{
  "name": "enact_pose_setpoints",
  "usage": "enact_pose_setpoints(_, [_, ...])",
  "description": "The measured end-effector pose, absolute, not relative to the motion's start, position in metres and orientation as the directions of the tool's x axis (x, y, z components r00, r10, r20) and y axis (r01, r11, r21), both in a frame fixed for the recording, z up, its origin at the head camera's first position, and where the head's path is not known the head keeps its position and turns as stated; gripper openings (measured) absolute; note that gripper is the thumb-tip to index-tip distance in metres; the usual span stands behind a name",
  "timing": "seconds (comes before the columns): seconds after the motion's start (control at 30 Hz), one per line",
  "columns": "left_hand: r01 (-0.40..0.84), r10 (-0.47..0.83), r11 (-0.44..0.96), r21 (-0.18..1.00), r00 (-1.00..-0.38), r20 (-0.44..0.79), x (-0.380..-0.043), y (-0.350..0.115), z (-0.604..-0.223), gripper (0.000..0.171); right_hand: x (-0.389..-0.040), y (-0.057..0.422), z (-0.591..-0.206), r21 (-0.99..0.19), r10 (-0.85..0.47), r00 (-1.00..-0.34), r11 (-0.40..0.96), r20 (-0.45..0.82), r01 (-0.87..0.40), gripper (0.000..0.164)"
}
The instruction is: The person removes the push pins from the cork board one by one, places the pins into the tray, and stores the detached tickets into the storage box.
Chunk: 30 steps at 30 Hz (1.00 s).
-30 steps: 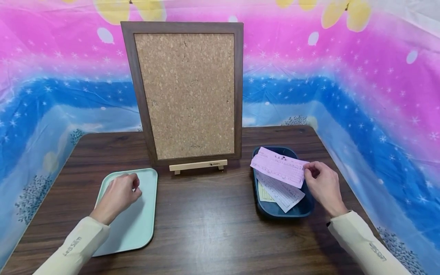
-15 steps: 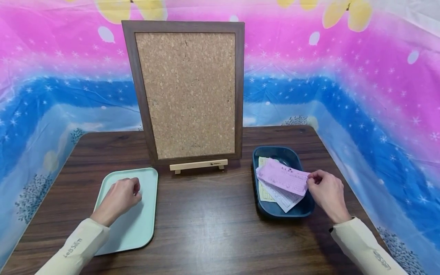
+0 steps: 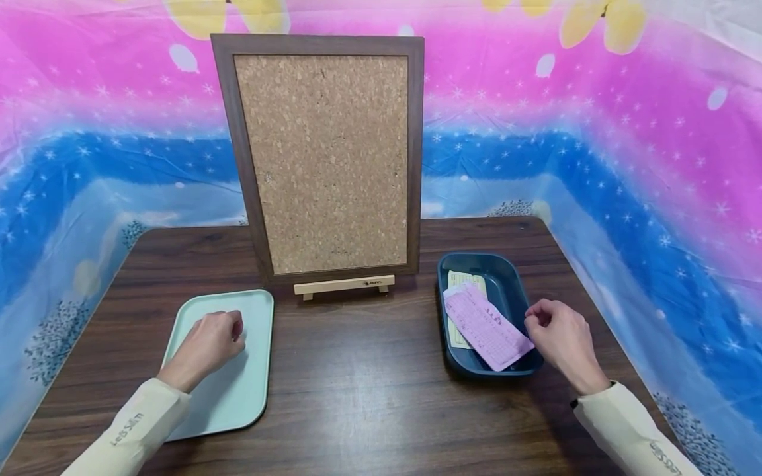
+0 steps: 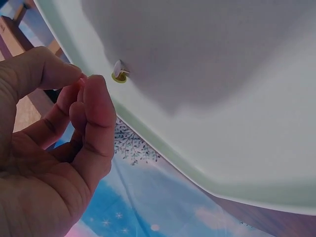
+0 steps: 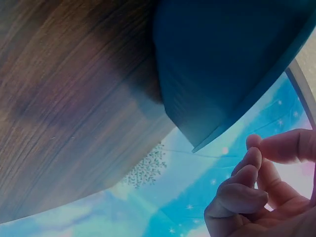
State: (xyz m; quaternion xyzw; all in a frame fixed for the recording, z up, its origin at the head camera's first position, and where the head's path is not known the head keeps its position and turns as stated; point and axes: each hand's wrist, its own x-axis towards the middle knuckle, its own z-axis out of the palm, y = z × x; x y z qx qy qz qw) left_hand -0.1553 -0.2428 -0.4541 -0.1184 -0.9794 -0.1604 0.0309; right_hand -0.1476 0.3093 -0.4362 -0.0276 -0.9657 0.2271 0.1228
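Observation:
My right hand [image 3: 562, 340] is beside the right rim of a dark blue bin [image 3: 510, 274], thumb and fingertips together with nothing visible between them. A pink printed slip [image 3: 485, 324] lies slanted in the bin over a yellow slip [image 3: 467, 281], its lower right corner close to my fingertips. Over a pale green tray [image 3: 258, 357] hovers my left hand [image 3: 205, 344], fingers loosely curled and nothing seen in them. Small brass thumbtacks [image 4: 119, 73] lie on the tray near those fingertips in the left wrist view; the hand hides them from the head view.
A framed cork board [image 3: 333, 158] leans on a light wooden stand [image 3: 344, 285] at the back of the brown table [image 3: 357, 383]. Colourful printed cloth [image 3: 673, 165] surrounds the table on the back and sides.
My right hand lowered the pink slip, then let go of it. The slip turned and settled in the bin, covering most of the white slip. My left hand stayed nearly still over the tray.

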Motion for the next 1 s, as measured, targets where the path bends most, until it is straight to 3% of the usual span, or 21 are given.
enact_pose_setpoints(0.23, [0.242, 0.220, 0.920, 0.307, -0.970, 0.105, -0.153, -0.242, -0.455, 0.020, -0.151, 0.301, -0.435, -0.462, 0.086, -0.951, 0.884, 0.297, -0.064, 0.007])
enact_pose_setpoints(1.0, [0.288, 0.261, 0.912, 0.293, -0.957, 0.128, -0.150, -0.241, -0.456, 0.021, -0.158, 0.285, -0.427, -0.479, -0.037, -0.936, 0.852, 0.349, -0.212, 0.008])
